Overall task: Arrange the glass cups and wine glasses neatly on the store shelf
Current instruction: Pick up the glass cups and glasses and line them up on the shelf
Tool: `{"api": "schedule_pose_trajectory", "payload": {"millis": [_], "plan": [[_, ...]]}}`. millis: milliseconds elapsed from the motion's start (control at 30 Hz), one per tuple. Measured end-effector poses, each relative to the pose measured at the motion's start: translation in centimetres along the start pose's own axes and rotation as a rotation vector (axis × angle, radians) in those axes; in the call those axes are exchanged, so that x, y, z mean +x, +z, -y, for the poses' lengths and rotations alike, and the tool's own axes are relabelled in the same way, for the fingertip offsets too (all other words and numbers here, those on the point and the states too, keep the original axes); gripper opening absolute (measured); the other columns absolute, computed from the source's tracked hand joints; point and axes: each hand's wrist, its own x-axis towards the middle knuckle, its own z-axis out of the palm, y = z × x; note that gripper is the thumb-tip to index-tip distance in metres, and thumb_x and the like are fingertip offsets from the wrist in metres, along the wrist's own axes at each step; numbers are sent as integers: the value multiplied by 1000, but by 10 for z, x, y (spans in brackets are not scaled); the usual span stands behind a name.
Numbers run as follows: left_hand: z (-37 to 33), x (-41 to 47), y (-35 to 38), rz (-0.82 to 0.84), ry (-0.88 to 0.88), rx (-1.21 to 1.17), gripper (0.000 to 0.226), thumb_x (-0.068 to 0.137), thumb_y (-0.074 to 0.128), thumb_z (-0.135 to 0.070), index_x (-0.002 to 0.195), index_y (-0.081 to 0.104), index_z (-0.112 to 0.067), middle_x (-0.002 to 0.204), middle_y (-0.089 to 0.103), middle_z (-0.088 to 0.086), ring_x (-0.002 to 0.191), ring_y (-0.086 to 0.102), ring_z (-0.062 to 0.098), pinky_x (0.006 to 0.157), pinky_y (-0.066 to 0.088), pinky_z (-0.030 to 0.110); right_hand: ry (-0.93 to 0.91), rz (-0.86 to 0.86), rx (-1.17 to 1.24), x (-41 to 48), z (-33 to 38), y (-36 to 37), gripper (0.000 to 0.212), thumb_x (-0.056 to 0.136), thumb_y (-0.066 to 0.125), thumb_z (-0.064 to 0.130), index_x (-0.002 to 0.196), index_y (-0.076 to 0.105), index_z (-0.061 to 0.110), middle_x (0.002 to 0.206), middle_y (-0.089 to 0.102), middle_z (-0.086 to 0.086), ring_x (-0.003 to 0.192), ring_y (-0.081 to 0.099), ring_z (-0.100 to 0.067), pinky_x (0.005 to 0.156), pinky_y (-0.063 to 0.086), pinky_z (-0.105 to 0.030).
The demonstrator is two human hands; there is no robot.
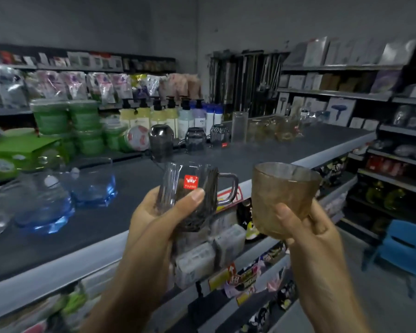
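Our left hand [159, 219] grips a smoky ribbed glass mug [190, 186], our right hand [308, 227] clasps an amber textured glass tumbler [283, 195], both above the pale front edge of the dark shelf [135, 175], blue glass cups [94, 186] well left.
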Motion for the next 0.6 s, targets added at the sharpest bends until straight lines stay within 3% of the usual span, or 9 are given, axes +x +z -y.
{"api": "schedule_pose_trajectory", "payload": {"millis": [133, 233, 367, 600], "plan": [[21, 53, 20, -30, 26, 66, 51, 70, 88, -28, 118, 73, -16, 109, 79, 12, 100, 77, 32, 87, 58, 43, 23, 29, -9, 72, -17, -11, 85, 42, 98, 57, 118, 75, 30, 119, 78, 1, 110, 74, -18, 97, 52, -43], [32, 96, 33, -104, 48, 53, 48, 69, 89, -24, 114, 73, -11, 103, 79, 14, 92, 78, 27, 71, 60, 30, 40, 57, -44, 125, -21, -14, 90, 40, 98, 58, 120, 73, 24, 115, 79, 2, 107, 75, -18, 96, 53, -43], [46, 138, 50, -162, 28, 52, 57, 64, 93, -18, 116, 70, -16, 102, 79, 11, 89, 78, 25, 62, 59, 24, 36, 122, -104, 186, -26, -21, 59, 61, 84, 37, 116, 73, 19, 108, 80, 0, 102, 76, -21, 94, 55, -44], [67, 192, 86, -227, 23, 180, 57, 67, 84, -21, 121, 68, -16, 106, 80, 9, 99, 77, 29, 81, 61, 36, 49, 211, -76, 279, -47, -43, 59, 56, 84, 32, 113, 73, 19, 102, 81, 2, 93, 77, -13, 66, 58, -18]]}}
